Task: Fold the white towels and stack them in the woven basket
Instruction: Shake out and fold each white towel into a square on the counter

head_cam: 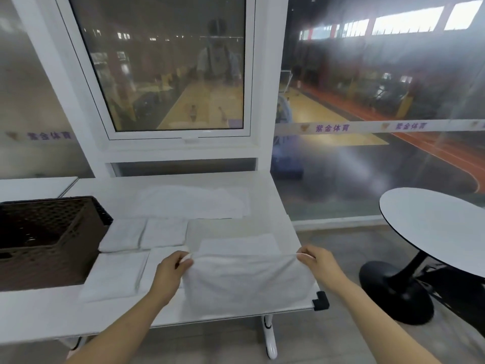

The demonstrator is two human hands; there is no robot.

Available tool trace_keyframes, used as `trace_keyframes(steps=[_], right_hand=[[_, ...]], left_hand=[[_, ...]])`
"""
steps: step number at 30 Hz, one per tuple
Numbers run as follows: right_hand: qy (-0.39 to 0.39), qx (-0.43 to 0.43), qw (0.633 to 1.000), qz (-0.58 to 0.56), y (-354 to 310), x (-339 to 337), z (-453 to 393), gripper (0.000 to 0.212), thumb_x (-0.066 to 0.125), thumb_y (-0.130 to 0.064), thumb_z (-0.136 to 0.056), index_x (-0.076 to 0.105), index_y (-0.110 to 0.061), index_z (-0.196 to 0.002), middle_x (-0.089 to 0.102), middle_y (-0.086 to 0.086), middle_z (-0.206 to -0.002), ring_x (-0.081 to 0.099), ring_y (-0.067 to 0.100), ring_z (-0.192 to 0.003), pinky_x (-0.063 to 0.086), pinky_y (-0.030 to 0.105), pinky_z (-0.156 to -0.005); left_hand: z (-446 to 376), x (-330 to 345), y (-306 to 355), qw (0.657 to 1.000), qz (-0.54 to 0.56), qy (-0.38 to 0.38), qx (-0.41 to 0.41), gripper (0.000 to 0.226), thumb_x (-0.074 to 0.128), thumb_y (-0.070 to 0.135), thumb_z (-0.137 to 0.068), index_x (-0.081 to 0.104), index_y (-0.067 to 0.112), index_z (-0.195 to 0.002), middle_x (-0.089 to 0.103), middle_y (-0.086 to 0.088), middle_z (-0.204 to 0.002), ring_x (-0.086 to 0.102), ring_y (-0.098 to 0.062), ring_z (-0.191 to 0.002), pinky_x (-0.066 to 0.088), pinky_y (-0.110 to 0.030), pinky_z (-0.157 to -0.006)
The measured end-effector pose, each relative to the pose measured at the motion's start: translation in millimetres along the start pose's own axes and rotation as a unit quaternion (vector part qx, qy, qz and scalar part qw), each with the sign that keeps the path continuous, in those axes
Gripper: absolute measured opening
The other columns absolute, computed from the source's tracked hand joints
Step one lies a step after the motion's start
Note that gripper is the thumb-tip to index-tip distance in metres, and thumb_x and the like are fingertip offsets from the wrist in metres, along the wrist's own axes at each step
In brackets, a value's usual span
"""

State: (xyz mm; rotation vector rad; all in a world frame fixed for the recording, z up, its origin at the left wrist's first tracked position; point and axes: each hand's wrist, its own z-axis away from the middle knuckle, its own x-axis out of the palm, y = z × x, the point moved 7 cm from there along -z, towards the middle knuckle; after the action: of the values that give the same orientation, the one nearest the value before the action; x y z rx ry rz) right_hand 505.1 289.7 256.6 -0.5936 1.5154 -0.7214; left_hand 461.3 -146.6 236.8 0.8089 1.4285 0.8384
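Both hands, left hand (174, 266) and right hand (316, 260), pinched a white towel's (246, 282) upper corners near the table's (118, 313) front right corner.

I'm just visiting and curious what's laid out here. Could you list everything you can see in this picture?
held towel: one, white, front right of the table, two corners lifted by the hands
folded towels: at least three, white, on the table just right of the basket
spread towels: count unclear, white, flat at the back of the table
woven basket: one, dark brown, left end of the table, no towels visible inside
table: one, white, under the window
round table: one, white top on a black base, at right
window: one, white frame, behind the table
left hand: pinches the towel's left corner
right hand: pinches the towel's right corner
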Motion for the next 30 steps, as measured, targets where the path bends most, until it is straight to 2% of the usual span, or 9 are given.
trace_keyframes(steps=[3, 9, 14, 19, 25, 27, 30], right_hand=[[-0.003, 0.009, 1.000, -0.005, 4, 5, -3, 0.018, 0.064, -0.026, -0.100, 0.070, -0.030, -0.084, 0.070, -0.013, -0.081, 0.059, 0.005, -0.075, 0.043, 0.019, -0.066], [-0.001, 0.035, 0.999, -0.020, 11, 18, -35, 0.015, 0.063, -0.019, -0.100, 0.072, -0.022, -0.089, 0.073, -0.009, -0.087, 0.064, 0.007, -0.085, 0.044, 0.013, -0.066], [0.000, 0.058, 0.998, -0.033, 22, 39, -82, 0.016, 0.060, -0.020, -0.101, 0.073, -0.020, -0.091, 0.073, -0.008, -0.091, 0.065, 0.009, -0.088, 0.047, 0.020, -0.068], [0.015, 0.093, 0.995, -0.043, 34, 69, -139, 0.016, 0.058, -0.021, -0.102, 0.072, -0.021, -0.094, 0.072, -0.010, -0.092, 0.064, 0.005, -0.090, 0.043, 0.016, -0.068], [0.014, 0.143, 0.989, -0.044, 63, 110, -200, 0.017, 0.061, -0.024, -0.100, 0.069, -0.032, -0.088, 0.068, -0.006, -0.078, 0.061, 0.020, -0.075, 0.046, 0.033, -0.063], [0.021, 0.147, 0.988, -0.041, 71, 121, -213, 0.020, 0.061, -0.022, -0.102, 0.067, -0.034, -0.087, 0.069, -0.006, -0.080, 0.060, 0.016, -0.074, 0.046, 0.033, -0.064], [0.045, 0.136, 0.989, -0.021, 70, 125, -232, 0.014, 0.059, -0.024, -0.104, 0.067, -0.029, -0.095, 0.070, -0.011, -0.087, 0.062, 0.004, -0.081, 0.049, 0.029, -0.072]], left_hand=[[3, 3, -4, 1.000, 0.006, 0.012, -0.013, 0.010, 0.069, 0.020, -0.096, 0.068, 0.019, -0.086, 0.068, 0.005, -0.078, 0.058, -0.016, -0.073, 0.042, -0.028, -0.067], [-18, 14, -20, 0.999, 0.021, 0.013, -0.043, 0.012, 0.067, 0.021, -0.097, 0.066, 0.018, -0.085, 0.067, -0.003, -0.081, 0.055, -0.017, -0.072, 0.041, -0.031, -0.066], [-59, 28, -42, 0.997, 0.035, 0.013, -0.072, 0.012, 0.066, 0.021, -0.098, 0.066, 0.016, -0.087, 0.066, -0.003, -0.081, 0.053, -0.015, -0.071, 0.040, -0.030, -0.065], [-117, 43, -74, 0.994, 0.035, 0.004, -0.108, 0.015, 0.064, 0.021, -0.099, 0.065, 0.017, -0.085, 0.064, -0.003, -0.076, 0.053, -0.018, -0.069, 0.041, -0.034, -0.066], [-168, 61, -118, 0.987, 0.037, -0.002, -0.154, 0.019, 0.063, 0.019, -0.099, 0.064, 0.013, -0.081, 0.060, 0.001, -0.073, 0.048, -0.017, -0.068, 0.037, -0.033, -0.065], [-182, 66, -129, 0.986, 0.034, -0.007, -0.161, 0.019, 0.063, 0.017, -0.098, 0.064, 0.014, -0.080, 0.060, 0.003, -0.072, 0.048, -0.015, -0.068, 0.037, -0.031, -0.066], [-204, 74, -136, 0.985, 0.041, -0.012, -0.169, 0.015, 0.063, 0.017, -0.099, 0.067, 0.016, -0.084, 0.066, 0.003, -0.080, 0.054, -0.010, -0.073, 0.040, -0.021, -0.069]])
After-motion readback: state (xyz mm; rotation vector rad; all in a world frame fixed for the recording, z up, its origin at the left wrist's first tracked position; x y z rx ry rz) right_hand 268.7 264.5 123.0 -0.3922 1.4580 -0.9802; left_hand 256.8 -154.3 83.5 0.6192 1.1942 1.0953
